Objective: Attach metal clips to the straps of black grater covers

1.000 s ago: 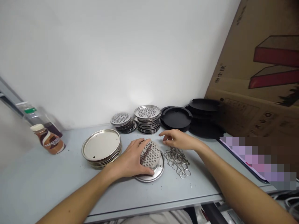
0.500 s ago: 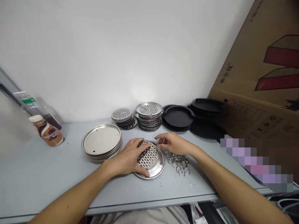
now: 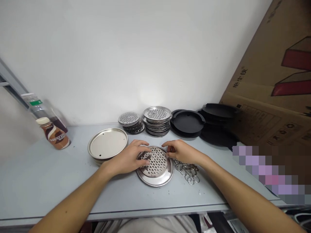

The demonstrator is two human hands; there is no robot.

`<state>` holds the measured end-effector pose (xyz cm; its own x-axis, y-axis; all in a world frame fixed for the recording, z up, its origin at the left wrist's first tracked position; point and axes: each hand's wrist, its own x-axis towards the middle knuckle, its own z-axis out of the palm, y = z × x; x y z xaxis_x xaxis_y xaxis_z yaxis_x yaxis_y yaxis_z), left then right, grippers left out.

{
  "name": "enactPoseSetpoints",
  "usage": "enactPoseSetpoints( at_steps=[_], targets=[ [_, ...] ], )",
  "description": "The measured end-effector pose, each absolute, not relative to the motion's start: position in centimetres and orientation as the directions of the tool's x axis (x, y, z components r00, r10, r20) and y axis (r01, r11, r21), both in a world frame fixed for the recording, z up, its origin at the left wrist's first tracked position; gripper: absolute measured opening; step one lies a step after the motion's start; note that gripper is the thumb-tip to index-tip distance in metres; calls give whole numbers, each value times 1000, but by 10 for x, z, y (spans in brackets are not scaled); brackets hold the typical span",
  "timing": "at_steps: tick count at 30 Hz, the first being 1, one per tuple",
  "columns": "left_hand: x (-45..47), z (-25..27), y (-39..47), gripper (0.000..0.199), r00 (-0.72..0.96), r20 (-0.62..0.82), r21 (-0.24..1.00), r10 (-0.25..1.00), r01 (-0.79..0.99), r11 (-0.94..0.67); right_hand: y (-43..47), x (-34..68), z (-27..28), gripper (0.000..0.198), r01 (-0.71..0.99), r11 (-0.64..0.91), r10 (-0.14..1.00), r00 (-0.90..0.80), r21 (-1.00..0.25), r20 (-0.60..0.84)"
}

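A round metal disc punched with rows of holes, like a grater plate, lies on a shallow silver metal plate in front of me. My left hand reaches over the left part of both, fingers spread and apart. Its fingertips are over the disc's left edge; whether they press on it I cannot tell. At the upper right of the disc is my right hand, its fingers bent, with a gap between index finger and thumb. Nothing shows in it. Loose metal rings lie beneath and beside this hand.
Cream metal lids are stacked at left. Behind stand stacks of grater discs and rimmed grater plates, then black round trays and more black trays. Coffee bottle far left; cardboard box at right.
My left hand has drawn back a little to the left, its thumb lifting off the plate's front rim onto the disc's left side. More of the disc shows. The view has shifted slightly.
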<state>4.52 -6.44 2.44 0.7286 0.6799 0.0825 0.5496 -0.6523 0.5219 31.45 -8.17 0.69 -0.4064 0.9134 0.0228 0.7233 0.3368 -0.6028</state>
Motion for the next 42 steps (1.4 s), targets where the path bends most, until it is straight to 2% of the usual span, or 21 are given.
enactPoseSetpoints(
  at_steps=[7, 19, 22, 27, 32, 36, 42],
  targets=[
    [52, 16, -68, 35, 776, 106, 539, 622, 481, -692, -80, 313, 5, 35, 728, 352, 914, -403, -589, 47],
    [52, 22, -73, 40, 794, 39, 570, 606, 481, -666, -82, 313, 6, 34, 731, 369, 910, -410, -574, 62],
    [53, 24, -71, 35, 780, 87, 572, 619, 470, -672, -82, 313, 6, 33, 728, 367, 910, -410, -579, 61],
    [53, 21, -62, 32, 679, 254, 510, 689, 511, -692, -82, 313, 5, 34, 723, 367, 910, -410, -585, 64],
    [56, 8, -59, 29, 654, 262, 455, 710, 565, -688, -84, 312, 6, 35, 723, 378, 907, -414, -578, 76],
    [57, -2, -57, 35, 667, 274, 420, 693, 566, -710, -88, 308, 12, 33, 725, 457, 884, -434, -515, 174],
    [57, -14, -53, 41, 699, 265, 403, 665, 546, -734, -91, 306, 12, 37, 691, 515, 852, -478, -507, 214]
  ],
)
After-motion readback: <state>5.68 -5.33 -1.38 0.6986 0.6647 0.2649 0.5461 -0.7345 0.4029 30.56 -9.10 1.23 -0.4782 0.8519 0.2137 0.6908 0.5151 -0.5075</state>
